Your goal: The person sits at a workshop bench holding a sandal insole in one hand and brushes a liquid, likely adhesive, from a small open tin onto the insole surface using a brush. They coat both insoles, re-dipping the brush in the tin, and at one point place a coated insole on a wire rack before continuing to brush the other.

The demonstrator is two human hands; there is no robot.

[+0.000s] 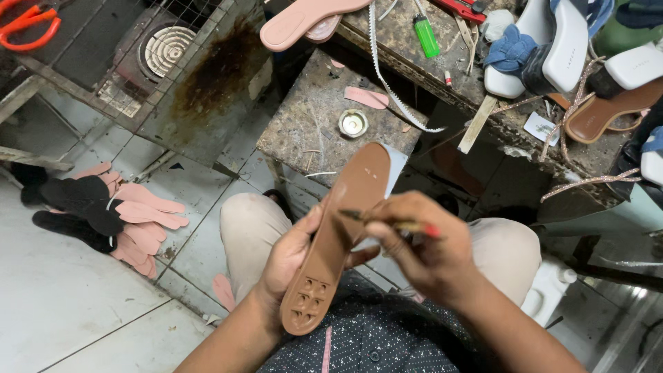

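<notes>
You hold the long brown moulded shoe sole (342, 238) over your lap, heel end toward you with its recessed square cavities showing, toe end pointing at the small stained work stool (311, 124). Your left hand (293, 252) grips it from the left edge, fingers curled behind and thumb laid along the rim, closed firmly around it. Your right hand (421, 249) pinches a thin brush with a yellowish handle and red end (394, 222), fingers pressed together on the handle, bristle tip touching the sole near its middle.

Judging from this, the brushing of this sole is in progress: the tip sits at the waist of the sole, and I cannot tell from the surface how much is already coated. A small round metal tin (353, 123) stands on the stool just beyond the toe. A heap of pink and black flat insole cut-outs (117, 214) lies on the tiled floor to your left, well apart, apparently waiting.
</notes>
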